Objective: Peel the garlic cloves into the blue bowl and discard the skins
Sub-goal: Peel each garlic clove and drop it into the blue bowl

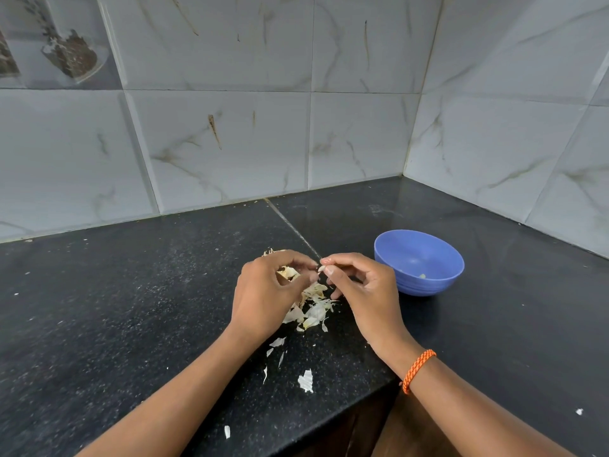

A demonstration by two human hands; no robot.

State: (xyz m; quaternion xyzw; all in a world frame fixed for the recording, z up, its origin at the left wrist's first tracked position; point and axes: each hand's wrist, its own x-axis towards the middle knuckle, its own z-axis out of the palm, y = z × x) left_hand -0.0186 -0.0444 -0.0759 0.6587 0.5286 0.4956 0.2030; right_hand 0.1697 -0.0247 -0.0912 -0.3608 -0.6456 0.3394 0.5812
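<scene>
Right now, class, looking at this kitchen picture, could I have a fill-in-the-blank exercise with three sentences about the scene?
1. The round plastic bowl on the black stone counter is coloured ____.
2. The braided orange wristband sits on the ____ wrist.
3. The pile of papery garlic skins lies on the ____.

Missing words: blue; right; counter

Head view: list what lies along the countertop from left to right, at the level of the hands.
left hand → garlic clove pinched between both hands → right hand → blue bowl
</scene>
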